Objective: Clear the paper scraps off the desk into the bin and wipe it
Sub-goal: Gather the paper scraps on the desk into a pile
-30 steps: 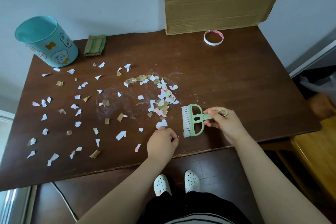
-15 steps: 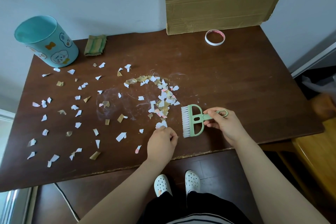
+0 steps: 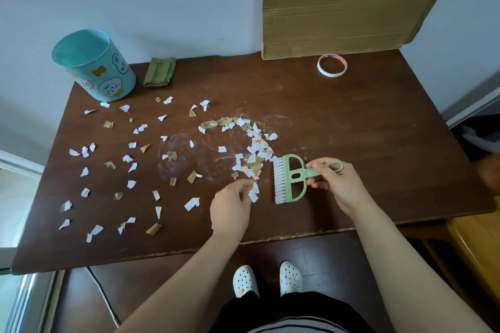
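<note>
Since a moment ago my left hand (image 3: 231,208) has slid up from near the front edge of the worktop (image 3: 378,130) to the near end of the swept pile, and its fingertips now pinch a few white paper scraps (image 3: 253,193). My right hand (image 3: 335,184) has barely shifted. It grips the green brush (image 3: 290,178) by its handle, with the bristles facing the pile and close beside it. The two hands are apart, with the brush head between them. More scraps lie scattered over the left half of the worktop. At the back left corner stands the turquoise bin (image 3: 94,67), upright, with a folded cloth (image 3: 159,71) just beside it.
</note>
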Motion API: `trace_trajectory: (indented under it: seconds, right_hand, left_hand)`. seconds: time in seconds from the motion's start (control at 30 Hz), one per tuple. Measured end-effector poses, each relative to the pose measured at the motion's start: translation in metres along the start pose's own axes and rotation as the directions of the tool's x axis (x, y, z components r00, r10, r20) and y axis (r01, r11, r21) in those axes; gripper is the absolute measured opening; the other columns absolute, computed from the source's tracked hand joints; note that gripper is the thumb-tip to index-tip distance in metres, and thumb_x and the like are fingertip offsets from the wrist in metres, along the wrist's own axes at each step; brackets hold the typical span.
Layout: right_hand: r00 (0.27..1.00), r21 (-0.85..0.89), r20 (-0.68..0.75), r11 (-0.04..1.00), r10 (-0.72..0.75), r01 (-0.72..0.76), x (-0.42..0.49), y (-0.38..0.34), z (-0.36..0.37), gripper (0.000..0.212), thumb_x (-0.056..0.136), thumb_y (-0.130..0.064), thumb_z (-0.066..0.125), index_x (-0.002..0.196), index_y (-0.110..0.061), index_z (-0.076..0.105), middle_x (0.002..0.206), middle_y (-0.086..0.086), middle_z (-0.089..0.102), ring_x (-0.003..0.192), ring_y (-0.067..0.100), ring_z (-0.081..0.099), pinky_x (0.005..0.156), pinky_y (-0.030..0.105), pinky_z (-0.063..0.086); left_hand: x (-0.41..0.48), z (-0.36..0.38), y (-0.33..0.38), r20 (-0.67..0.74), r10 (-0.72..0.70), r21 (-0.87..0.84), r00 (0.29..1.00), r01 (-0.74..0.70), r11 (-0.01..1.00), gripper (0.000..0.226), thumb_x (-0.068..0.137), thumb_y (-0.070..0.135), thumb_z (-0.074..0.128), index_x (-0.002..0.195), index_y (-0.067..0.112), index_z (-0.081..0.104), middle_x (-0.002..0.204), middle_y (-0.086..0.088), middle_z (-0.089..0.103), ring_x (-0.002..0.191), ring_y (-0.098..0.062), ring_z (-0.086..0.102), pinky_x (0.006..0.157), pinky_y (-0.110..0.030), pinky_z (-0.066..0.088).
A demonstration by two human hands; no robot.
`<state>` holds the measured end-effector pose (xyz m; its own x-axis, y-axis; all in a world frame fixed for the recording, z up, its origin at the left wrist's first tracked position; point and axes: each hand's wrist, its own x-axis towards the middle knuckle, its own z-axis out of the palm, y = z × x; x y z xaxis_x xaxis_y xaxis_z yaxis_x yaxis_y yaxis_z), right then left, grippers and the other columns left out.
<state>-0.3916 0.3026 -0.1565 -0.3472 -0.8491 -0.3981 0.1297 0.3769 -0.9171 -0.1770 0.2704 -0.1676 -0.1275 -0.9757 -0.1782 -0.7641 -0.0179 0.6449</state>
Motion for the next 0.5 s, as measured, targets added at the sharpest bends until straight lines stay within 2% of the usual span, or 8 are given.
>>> trace_trajectory:
  seconds: [0.07,0.2,0.3,0.37,0.43,0.5]
  right_hand:
    - [1.000,-0.013,-0.001,1.000,-0.003,0.003,-0.001,-0.003,0.003,0.019,0.092,-0.007,0.053,0.083,-0.010,0.070,0.071,0.009,0.070,0.060,0.014,0.064,0.058,0.021,0.055]
    - [1.000,-0.010,-0.011,1.000,-0.004,0.004,-0.004,-0.007,0.006,0.017,0.092,-0.007,0.054,0.084,-0.008,0.069,0.073,0.012,0.070,0.059,0.014,0.064,0.059,0.022,0.055]
    - [1.000,-0.022,-0.014,1.000,-0.001,0.000,-0.006,-0.008,0.007,0.016,0.092,-0.008,0.055,0.085,-0.009,0.069,0.074,0.012,0.071,0.060,0.014,0.065,0.060,0.022,0.056]
    - [1.000,-0.025,-0.018,1.000,-0.003,0.002,-0.008,-0.008,0.007,0.017,0.092,-0.008,0.054,0.085,-0.009,0.069,0.074,0.012,0.071,0.060,0.015,0.065,0.060,0.023,0.056]
    - [1.000,-0.029,-0.024,1.000,-0.004,0.004,-0.009,-0.009,0.005,0.017,0.092,-0.008,0.055,0.085,-0.009,0.069,0.075,0.011,0.071,0.061,0.016,0.065,0.060,0.024,0.055]
    - [1.000,-0.035,-0.029,0.999,-0.007,0.006,-0.011,-0.009,0.004,0.016,0.092,-0.008,0.055,0.085,-0.010,0.069,0.077,0.011,0.071,0.063,0.017,0.065,0.061,0.025,0.054]
  left_hand:
    - [0.001,-0.003,-0.001,-0.007,0.000,-0.013,1.000,0.000,1.000,0.031,0.088,0.004,0.054,0.110,0.020,0.068,0.108,0.003,0.067,0.092,-0.011,0.063,0.073,-0.019,0.048]
    - [0.001,-0.007,-0.003,-0.018,0.040,-0.007,0.999,-0.040,0.999,0.021,0.089,0.010,0.058,0.104,0.018,0.071,0.113,0.005,0.061,0.084,-0.006,0.058,0.073,-0.016,0.045]
    - [0.000,-0.010,-0.004,-0.027,0.025,-0.052,0.999,-0.027,0.998,0.015,0.090,0.012,0.058,0.098,0.018,0.069,0.098,0.006,0.064,0.076,-0.004,0.057,0.068,-0.014,0.044]
    - [0.000,-0.012,-0.003,-0.023,0.010,-0.081,1.000,-0.012,0.997,0.008,0.087,0.014,0.062,0.092,0.020,0.063,0.082,0.007,0.062,0.074,-0.009,0.057,0.065,-0.020,0.047]
    - [0.001,-0.013,-0.002,-0.020,-0.003,-0.084,1.000,0.002,0.996,0.012,0.084,0.018,0.067,0.085,0.022,0.055,0.071,0.008,0.055,0.067,-0.011,0.053,0.062,-0.026,0.047]
    - [0.002,-0.015,-0.001,-0.016,0.000,-0.086,1.000,-0.001,0.996,0.017,0.083,0.020,0.068,0.081,0.022,0.052,0.068,0.007,0.053,0.062,-0.009,0.049,0.058,-0.023,0.043]
